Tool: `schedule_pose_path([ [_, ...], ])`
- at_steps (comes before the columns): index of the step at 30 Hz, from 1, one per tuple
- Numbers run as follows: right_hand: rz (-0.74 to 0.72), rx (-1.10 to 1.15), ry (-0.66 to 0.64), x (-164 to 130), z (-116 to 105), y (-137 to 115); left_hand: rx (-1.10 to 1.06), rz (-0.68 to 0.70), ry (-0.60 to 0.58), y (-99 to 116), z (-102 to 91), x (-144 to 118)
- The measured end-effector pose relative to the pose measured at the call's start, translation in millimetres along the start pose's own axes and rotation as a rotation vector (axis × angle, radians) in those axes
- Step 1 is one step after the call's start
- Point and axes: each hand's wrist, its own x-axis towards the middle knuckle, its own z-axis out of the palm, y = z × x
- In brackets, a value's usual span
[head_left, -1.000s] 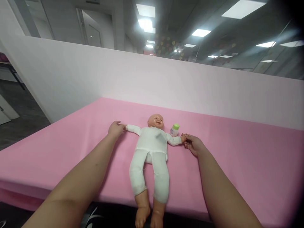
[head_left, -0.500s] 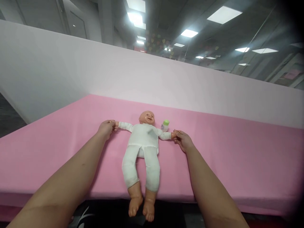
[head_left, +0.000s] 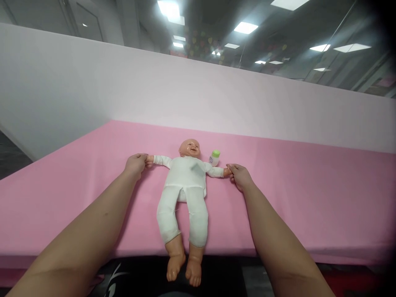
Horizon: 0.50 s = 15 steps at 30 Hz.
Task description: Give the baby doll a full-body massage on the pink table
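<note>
A baby doll with a white cloth body lies on its back on a pink padded table. Its head points away from me, and its bare feet hang over the near edge. Both of its arms are stretched out sideways. My left hand is closed around the doll's hand on the left. On the other side, my right hand pinches the doll's other hand between thumb and fingers. Beside the doll's shoulder stands a small clear bottle with a green cap, near my right hand but apart from it.
A white wall panel runs along the back of the table, and above it are glass and ceiling lights. My dark clothing shows below the table's near edge.
The view has shifted slightly, so the doll and table sit a little higher and to the left. Both hands keep hold of the doll's hands, with its arms still outstretched.
</note>
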Motion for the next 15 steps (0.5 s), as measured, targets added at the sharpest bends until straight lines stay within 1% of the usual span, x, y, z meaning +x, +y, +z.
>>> schedule_pose_path([
  [3,0.030,0.030,-0.002,2,-1,0,0.002,-0.029,0.032,-1,1.2,4],
  [6,0.062,0.071,-0.056,0,-3,-2,0.006,-0.049,0.042,-1,1.6,4],
  [11,0.113,0.165,-0.147,-6,-8,-7,-0.019,-0.010,-0.021,2,1.6,-3],
  [15,0.094,0.185,-0.161,-9,-7,-9,-0.009,0.021,-0.039,4,0.1,-9],
])
